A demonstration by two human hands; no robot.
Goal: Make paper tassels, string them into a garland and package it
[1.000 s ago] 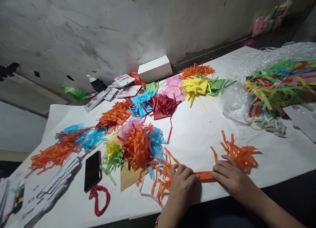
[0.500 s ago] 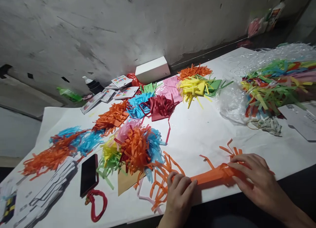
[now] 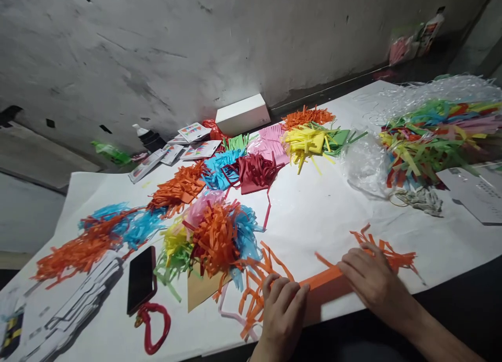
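An orange tissue-paper tassel stretches between my hands near the table's front edge, its middle flat and uncut, with loose fringe at both ends. My left hand grips the left end of the flat part, fingers curled over it. Farther right, my right hand is closed on the other end, and fringe spreads out beyond its fingers. My thumbs are mostly hidden. Left of my left hand, a bunch of mixed-colour tassels lies partly over a piece of brown card.
At left are a phone with a red wrist strap and a stack of white cards. Folded fringed papers and a white box line the back. A colourful tassel pile and clear plastic bag are at right.
My right hand has moved left along the orange tassel, uncovering more of its right fringe. The flat strip between my hands looks shorter and smoother. My left hand has stayed nearly in place.
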